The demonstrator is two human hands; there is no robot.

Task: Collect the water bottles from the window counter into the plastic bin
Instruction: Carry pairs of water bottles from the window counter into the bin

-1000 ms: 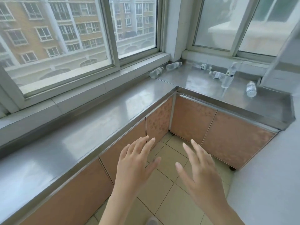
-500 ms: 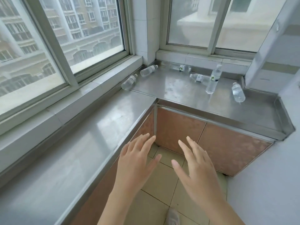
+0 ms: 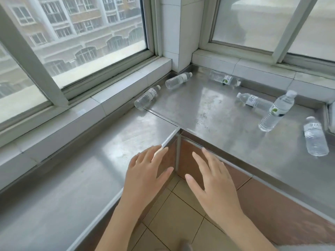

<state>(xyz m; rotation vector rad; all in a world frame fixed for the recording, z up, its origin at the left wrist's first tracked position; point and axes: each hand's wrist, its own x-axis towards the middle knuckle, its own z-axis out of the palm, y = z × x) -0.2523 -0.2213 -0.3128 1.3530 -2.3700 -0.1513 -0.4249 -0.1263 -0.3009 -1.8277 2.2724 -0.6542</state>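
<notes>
Six water bottles [image 3: 181, 80] sat on the steel counter [image 3: 208, 113] by the corner windows: five lying, one upright. Left hand [image 3: 145, 175] and right hand [image 3: 213, 180] hovered before the counter edge, fingers spread, holding nothing.

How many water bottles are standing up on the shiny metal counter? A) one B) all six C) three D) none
A: only the clear plastic bottle with the green-dotted label stands upright on the steel counter; the other five clear bottles lie on their sides.
</notes>
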